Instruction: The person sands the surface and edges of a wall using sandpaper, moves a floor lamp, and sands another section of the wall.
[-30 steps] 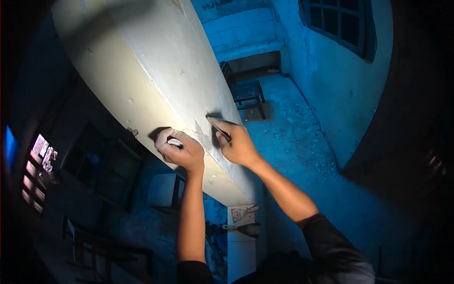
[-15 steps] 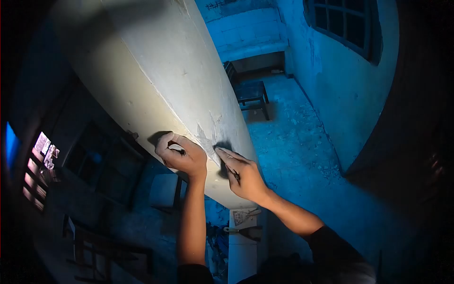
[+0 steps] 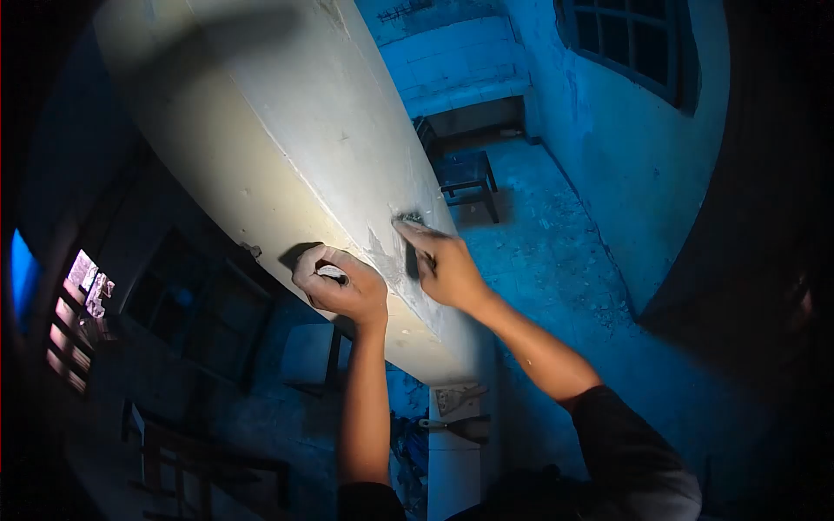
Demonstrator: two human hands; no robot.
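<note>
A pale pillar (image 3: 339,130) with a raised edge line runs diagonally through the view. Against its left face rests my left hand (image 3: 340,282), curled round a small whitish lump (image 3: 331,273) partly hidden by the fingers. My right hand (image 3: 447,265) presses its index fingertip to the right face, the other fingers folded in. A dark patch lies at that fingertip; whether it is shadow or a small thing in the fingers does not show. Between the hands, a rough grey patch (image 3: 382,252) marks the pillar's surface near the edge line.
Below the pillar, a putty knife (image 3: 465,427) and another flat scraper (image 3: 452,399) lie on a pale ledge (image 3: 452,478). Behind stands a dark chair (image 3: 465,174) on a floor with scattered debris. A barred window (image 3: 630,39) is set in the right wall.
My right hand has moved up along the pillar, away from the rough patch. My left hand keeps its curled grip at nearly the same spot; the view has shifted slightly.
</note>
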